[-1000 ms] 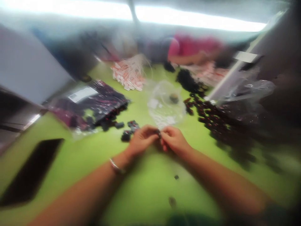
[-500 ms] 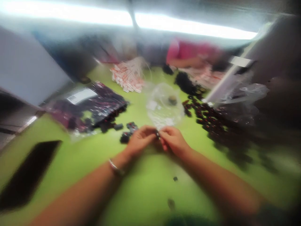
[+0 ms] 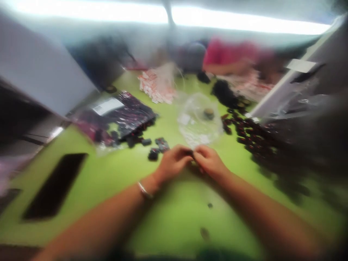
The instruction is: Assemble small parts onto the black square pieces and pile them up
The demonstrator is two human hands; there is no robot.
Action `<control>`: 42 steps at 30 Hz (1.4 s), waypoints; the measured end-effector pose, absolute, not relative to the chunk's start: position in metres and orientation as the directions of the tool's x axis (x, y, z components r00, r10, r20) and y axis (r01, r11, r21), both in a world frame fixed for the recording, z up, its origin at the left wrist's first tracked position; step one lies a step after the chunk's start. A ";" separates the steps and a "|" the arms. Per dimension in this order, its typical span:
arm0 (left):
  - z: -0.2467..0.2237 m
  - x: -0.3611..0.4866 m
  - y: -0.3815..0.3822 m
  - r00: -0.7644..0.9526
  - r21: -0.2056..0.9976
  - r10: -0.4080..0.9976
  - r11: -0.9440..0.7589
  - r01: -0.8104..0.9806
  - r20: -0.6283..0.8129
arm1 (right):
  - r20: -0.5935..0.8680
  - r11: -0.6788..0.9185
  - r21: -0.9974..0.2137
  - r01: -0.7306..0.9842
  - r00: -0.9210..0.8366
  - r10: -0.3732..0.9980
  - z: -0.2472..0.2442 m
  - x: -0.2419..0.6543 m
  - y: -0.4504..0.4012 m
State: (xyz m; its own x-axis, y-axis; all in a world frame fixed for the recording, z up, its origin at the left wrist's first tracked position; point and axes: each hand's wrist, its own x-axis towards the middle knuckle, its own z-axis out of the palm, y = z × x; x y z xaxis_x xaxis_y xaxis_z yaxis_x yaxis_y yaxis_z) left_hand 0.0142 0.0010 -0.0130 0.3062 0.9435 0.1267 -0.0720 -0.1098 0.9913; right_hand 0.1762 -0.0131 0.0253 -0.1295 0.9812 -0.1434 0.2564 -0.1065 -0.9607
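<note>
My left hand (image 3: pixel 175 161) and my right hand (image 3: pixel 209 161) meet over the middle of the green table (image 3: pixel 174 210), fingertips almost touching. Pinched between them is a small dark part (image 3: pixel 191 154), mostly covered by the fingers and too blurred to name. Both hands are closed on it. Just beyond the fingers lies a clear plastic bag (image 3: pixel 199 123) with small white pieces and a round dark item in it. Several small black parts (image 3: pixel 156 150) sit left of my left hand. A tiny dark piece (image 3: pixel 210 205) lies between my forearms.
On the left is a plastic bag of dark parts (image 3: pixel 127 116) with a white label; nearer lies a dark flat rectangle (image 3: pixel 56 185). Many dark parts (image 3: pixel 250 132) spread along the right. A bundle of white-and-orange pieces (image 3: pixel 156 85) lies at the back. Opposite, a person in a pink top (image 3: pixel 231 54) sits.
The whole view has shifted, so the table and things appear farther right and slightly higher or level. Both hands stay together on the small dark part, with its angle slightly changed.
</note>
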 end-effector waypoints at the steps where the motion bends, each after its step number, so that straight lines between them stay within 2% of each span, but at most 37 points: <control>1: -0.013 0.015 -0.001 0.314 0.990 0.939 -0.127 -0.059 0.139 | -0.154 -0.114 -0.967 0.227 -0.168 0.974 0.027 0.180 -0.013; 3: -0.013 0.017 -0.005 0.359 0.984 0.918 -0.176 -0.011 0.168 | -0.126 -0.080 -0.976 0.204 -0.227 0.966 0.028 0.187 -0.011; 5: -0.010 0.015 -0.008 0.413 0.963 0.887 -0.259 0.079 0.205 | -0.088 0.003 -0.954 0.299 -0.290 0.953 0.026 0.192 -0.006; 7: -0.004 0.009 -0.006 0.441 0.890 0.859 -0.391 0.234 0.261 | -0.106 0.028 -0.916 0.401 -0.308 0.945 0.022 0.195 -0.003; 8: 0.000 0.004 -0.004 0.442 0.820 0.848 -0.460 0.340 0.293 | -0.130 0.024 -0.892 0.451 -0.307 0.943 0.020 0.195 -0.002; 10: 0.009 -0.006 0.004 0.407 0.603 0.838 -0.544 0.583 0.363 | -0.185 0.026 -0.836 0.549 -0.326 0.927 0.021 0.196 -0.003; 13: 0.016 -0.016 0.015 0.331 0.192 0.882 -0.408 0.893 0.335 | -0.295 0.099 -0.750 0.654 -0.465 0.835 0.029 0.199 -0.007; 15: 0.014 -0.016 0.018 0.322 0.025 0.907 -0.341 0.940 0.272 | -0.410 0.134 -0.701 0.701 -0.549 0.729 0.035 0.203 -0.007; 16: 0.012 -0.015 0.018 0.330 -0.027 0.909 -0.334 0.942 0.254 | -0.412 0.156 -0.671 0.725 -0.539 0.735 0.036 0.205 -0.005; 17: 0.009 -0.014 0.017 0.342 -0.059 0.909 -0.338 0.939 0.237 | -0.374 0.177 -0.641 0.747 -0.505 0.778 0.036 0.207 -0.002; 18: 0.006 -0.012 0.016 0.361 -0.076 0.905 -0.354 0.932 0.223 | -0.276 0.199 -0.601 0.774 -0.435 0.857 0.034 0.210 0.001; 20: 0.002 -0.009 0.014 0.415 -0.067 0.886 -0.410 0.910 0.206 | -0.097 0.204 -0.515 0.833 -0.292 0.951 0.027 0.214 0.008; 22: -0.002 -0.008 0.013 0.470 0.023 0.856 -0.486 0.874 0.217 | -0.022 0.183 -0.527 0.830 -0.229 0.973 0.017 0.213 0.013; 24: -0.005 -0.008 0.014 0.491 0.192 0.831 -0.543 0.817 0.261 | 0.017 0.199 -0.535 0.821 -0.225 0.974 0.011 0.207 0.014; 27: -0.007 -0.008 0.017 0.439 0.444 0.835 -0.549 0.708 0.332 | 0.060 0.225 -0.456 0.861 -0.222 0.973 0.009 0.193 0.009; 30: -0.007 -0.009 0.019 0.339 0.573 0.867 -0.497 0.651 0.366 | 0.029 0.178 -0.351 0.919 -0.180 0.983 0.012 0.181 0.005; 32: -0.006 -0.009 0.021 0.271 0.606 0.889 -0.451 0.656 0.369 | 0.015 0.165 -0.296 0.941 -0.168 0.986 0.013 0.177 0.003; 34: -0.006 -0.009 0.022 0.250 0.583 0.899 -0.426 0.692 0.360 | 0.016 0.173 -0.261 0.950 -0.175 0.984 0.011 0.175 0.003; 38: -0.010 -0.009 0.023 0.360 0.447 0.886 -0.459 0.768 0.292 | 0.025 0.211 -0.226 0.951 -0.211 0.977 0.008 0.173 0.004; 42: -0.012 -0.009 0.020 0.445 0.446 0.863 -0.504 0.740 0.238 | 0.016 0.233 -0.221 0.947 -0.235 0.972 0.007 0.172 0.006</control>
